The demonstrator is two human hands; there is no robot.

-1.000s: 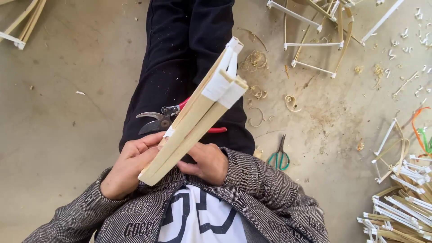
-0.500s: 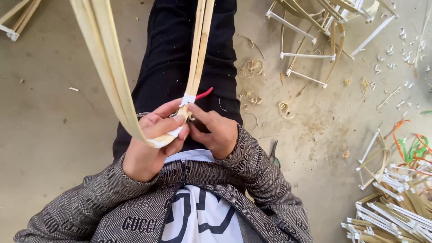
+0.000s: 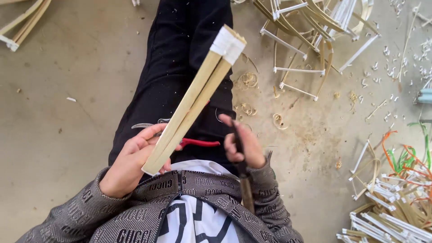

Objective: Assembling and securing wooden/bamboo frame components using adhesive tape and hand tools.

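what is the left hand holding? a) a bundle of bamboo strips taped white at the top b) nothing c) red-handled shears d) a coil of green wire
a: the left hand grips the lower end of the bamboo strips, whose far end is wrapped in white tape; the shears lie on the lap.

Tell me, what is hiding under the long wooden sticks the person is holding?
Under the bamboo sticks lie the person's black trousers and scissors with red handles. The sticks and the left hand cover the scissors' middle, so only a blade tip and one handle show.

The right hand (image 3: 243, 146) has let go of the bamboo strips (image 3: 193, 101) and now grips a knife (image 3: 240, 166).
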